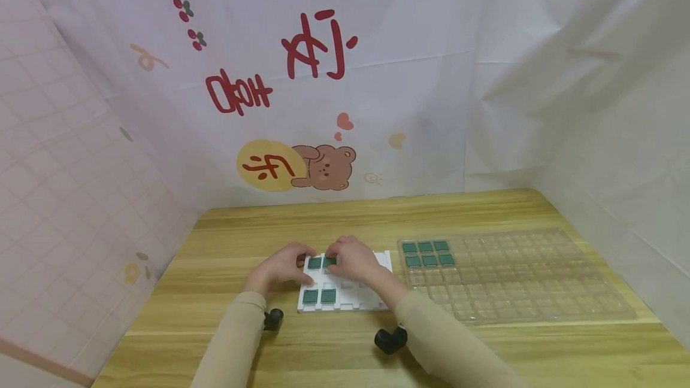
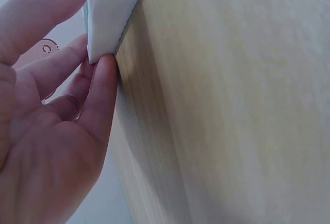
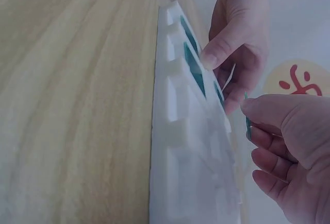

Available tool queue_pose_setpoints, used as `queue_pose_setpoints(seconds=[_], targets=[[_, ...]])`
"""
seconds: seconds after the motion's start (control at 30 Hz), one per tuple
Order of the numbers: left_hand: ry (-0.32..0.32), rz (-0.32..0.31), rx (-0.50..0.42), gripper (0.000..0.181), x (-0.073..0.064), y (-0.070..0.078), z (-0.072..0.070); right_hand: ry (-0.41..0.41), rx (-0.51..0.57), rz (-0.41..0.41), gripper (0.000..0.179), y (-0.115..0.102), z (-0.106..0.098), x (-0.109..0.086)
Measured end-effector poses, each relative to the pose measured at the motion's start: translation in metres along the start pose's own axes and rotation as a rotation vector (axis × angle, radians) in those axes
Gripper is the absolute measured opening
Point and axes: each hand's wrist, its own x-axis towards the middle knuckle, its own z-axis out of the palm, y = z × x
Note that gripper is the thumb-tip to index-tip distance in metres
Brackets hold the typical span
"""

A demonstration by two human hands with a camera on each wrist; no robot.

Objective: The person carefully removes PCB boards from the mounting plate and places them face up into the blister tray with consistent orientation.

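A white slotted tray [image 1: 372, 301] lies on the table. My left hand [image 1: 281, 264] grips its left end, thumb on the top face and fingers at the edge; the left wrist view shows the fingertips [image 2: 106, 62] at the tray's corner. Between thumb and fingers, my right hand [image 1: 354, 261] pinches a small square green circuit board [image 3: 248, 126]. In the right wrist view that board stands edge-on above the tray. Three other green boards sit in slots: one at the back left [image 1: 314, 263], and two in front [image 1: 309, 297], side by side.
To the right lies a large clear plastic tray [image 1: 517, 274] of many square pockets, with several green boards [image 1: 426, 246] in its back left pockets. The wooden table [image 1: 259, 220] meets a white printed curtain [image 1: 420, 88] behind and at both sides. Each wrist carries a black camera [image 1: 391, 340].
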Motion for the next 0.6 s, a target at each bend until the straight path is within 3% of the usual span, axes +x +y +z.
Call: queue_pose_setpoints(seconds=[0.6], targets=[[0.001,-0.03,-0.003,0.059,0.001,0.001,0.001,0.077,0.099,-0.041,0.022,-0.004,-0.03,-0.026]])
